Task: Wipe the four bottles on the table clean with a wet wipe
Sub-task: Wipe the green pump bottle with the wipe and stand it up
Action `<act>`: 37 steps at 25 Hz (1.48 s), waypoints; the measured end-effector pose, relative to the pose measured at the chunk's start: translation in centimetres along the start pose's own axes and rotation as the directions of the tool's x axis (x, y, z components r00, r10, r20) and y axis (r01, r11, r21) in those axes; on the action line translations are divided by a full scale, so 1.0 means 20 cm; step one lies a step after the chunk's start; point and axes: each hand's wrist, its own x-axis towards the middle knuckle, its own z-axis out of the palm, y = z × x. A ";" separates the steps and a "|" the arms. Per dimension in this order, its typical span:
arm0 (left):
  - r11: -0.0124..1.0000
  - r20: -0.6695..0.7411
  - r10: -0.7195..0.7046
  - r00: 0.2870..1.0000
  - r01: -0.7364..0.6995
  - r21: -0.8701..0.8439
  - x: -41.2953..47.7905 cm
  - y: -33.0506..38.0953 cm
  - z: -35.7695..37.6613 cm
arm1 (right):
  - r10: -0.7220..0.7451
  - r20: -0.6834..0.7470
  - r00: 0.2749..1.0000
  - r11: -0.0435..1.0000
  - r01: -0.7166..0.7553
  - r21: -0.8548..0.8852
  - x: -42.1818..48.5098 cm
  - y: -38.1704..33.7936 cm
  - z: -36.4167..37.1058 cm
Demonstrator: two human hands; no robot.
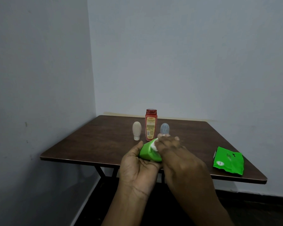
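Green plastic, the bottle (pixel 148 152) lies tilted in the left hand (pixel 137 167), whose fingers curl round its base, above the near edge of the surface (pixel 88 144). The right hand (pixel 175 154) clutches a white wet wipe (pixel 154 145) against its upper end.

On my feed I've got a dark brown table (pixel 104 141) pushed into a corner, its top glossy with a pale rim. Two blue-grey walls (pixel 186 62) meet just behind its far left corner. Underneath, dark crossed legs (pixel 103 172) show, standing on a black floor (pixel 129 214), with a pale skirting strip (pixel 87 201) along the left wall.
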 end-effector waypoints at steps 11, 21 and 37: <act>0.996 0.058 -0.002 0.998 0.007 -0.090 -0.01 -0.01 0.01 | -0.131 -0.096 0.987 0.974 0.146 0.172 0.00 -0.02 -0.06; 0.951 0.014 0.179 0.984 -0.177 0.253 0.15 0.05 -0.15 | 0.373 0.091 0.923 0.928 -0.371 -0.037 0.01 0.25 -0.12; -0.044 0.460 0.336 0.822 -0.475 0.879 0.87 -0.03 -0.39 | 0.846 0.403 0.348 -0.127 -0.603 0.788 -0.02 0.57 0.10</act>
